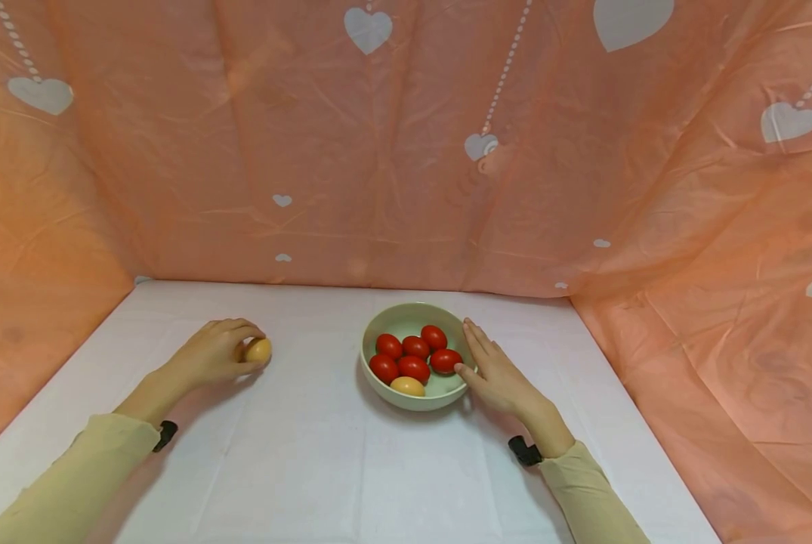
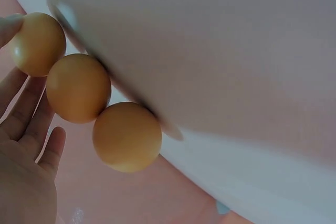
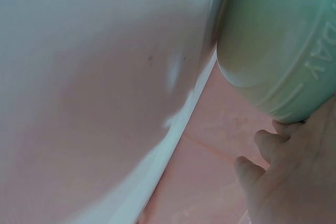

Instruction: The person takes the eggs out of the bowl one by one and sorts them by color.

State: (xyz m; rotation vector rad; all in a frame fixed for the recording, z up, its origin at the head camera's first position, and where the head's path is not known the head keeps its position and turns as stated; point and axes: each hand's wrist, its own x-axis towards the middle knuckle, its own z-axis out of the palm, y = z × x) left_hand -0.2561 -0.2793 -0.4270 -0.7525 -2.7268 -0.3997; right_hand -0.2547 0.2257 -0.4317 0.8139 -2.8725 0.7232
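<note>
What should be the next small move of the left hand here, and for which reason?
Probably set the yellow egg down on the table. The left hand holds it low there, and the left wrist view shows three yellow eggs in a row. The right hand steadies the bowl.

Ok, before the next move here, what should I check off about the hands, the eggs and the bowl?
1. Left hand curled round the yellow egg: ok.
2. Firmness of that hold: cannot tell.
3. Right hand against the bowl, fingers straight along its side: ok.
4. Bowl upright on the table: ok.
5. Room left in the bowl beside the red eggs: ok.
</note>
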